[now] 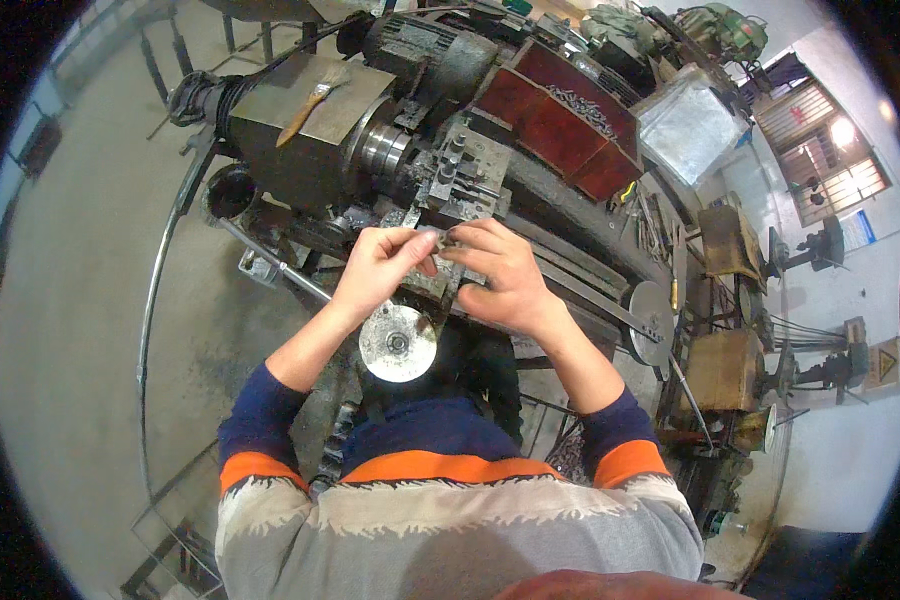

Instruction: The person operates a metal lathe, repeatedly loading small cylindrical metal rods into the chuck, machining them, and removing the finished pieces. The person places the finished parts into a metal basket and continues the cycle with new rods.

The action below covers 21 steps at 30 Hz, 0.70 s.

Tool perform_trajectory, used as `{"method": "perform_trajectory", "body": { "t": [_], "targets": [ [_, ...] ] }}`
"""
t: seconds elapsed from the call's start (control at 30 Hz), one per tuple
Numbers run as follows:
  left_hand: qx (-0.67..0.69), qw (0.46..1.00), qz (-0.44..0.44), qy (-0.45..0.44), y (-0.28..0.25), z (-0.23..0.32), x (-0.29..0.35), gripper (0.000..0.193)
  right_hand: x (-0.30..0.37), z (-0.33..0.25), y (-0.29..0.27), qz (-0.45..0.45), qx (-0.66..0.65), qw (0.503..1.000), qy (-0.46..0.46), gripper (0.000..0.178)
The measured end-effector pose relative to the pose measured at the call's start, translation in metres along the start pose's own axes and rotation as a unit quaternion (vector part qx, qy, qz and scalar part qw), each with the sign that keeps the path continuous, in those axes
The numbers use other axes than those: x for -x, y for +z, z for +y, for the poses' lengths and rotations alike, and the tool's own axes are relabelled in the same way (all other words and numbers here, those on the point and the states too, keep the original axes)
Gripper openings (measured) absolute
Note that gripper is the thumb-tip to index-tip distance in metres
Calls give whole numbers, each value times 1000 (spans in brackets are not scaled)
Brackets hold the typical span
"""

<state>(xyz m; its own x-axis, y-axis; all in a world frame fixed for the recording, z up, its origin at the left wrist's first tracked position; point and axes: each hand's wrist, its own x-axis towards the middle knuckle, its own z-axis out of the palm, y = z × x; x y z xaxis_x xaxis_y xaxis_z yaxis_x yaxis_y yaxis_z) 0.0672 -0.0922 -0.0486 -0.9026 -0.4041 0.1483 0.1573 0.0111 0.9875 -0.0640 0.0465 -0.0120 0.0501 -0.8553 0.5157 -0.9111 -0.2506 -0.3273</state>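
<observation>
Over the lathe's carriage my left hand is closed, thumb and forefinger pinched together. My right hand meets it from the other side, its fingers bent and closed toward the same spot. Something small and greyish seems to sit between the fingertips, too small to name. Just beyond the hands stands the tool post with its bolts. The bright round chuck is to its left. Below my hands is a round metal handwheel.
A wooden-handled brush lies on the headstock. Behind the lathe stands a dark red tray with metal shavings. Hand tools lie at the bed's right end, near another handwheel. More machines line the right wall.
</observation>
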Motion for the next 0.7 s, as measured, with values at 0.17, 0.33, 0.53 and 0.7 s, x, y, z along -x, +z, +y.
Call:
{"method": "perform_trajectory", "body": {
  "t": [0.17,0.33,0.53,0.7],
  "targets": [
    [-198,978,39,48,1,-2,3,30,-8,-4,6,-44,1,999,-21,37],
    [-122,992,4,33,-4,2,3,31,-7,-2,4,-57,-40,998,5,37],
    [-80,997,-3,20,-6,1,1,33,-16,-3,-4,-74,-90,993,24,35],
    [-75,997,-10,18,-8,5,0,33,-18,-1,-5,-86,-107,990,45,32]
  ]
}}
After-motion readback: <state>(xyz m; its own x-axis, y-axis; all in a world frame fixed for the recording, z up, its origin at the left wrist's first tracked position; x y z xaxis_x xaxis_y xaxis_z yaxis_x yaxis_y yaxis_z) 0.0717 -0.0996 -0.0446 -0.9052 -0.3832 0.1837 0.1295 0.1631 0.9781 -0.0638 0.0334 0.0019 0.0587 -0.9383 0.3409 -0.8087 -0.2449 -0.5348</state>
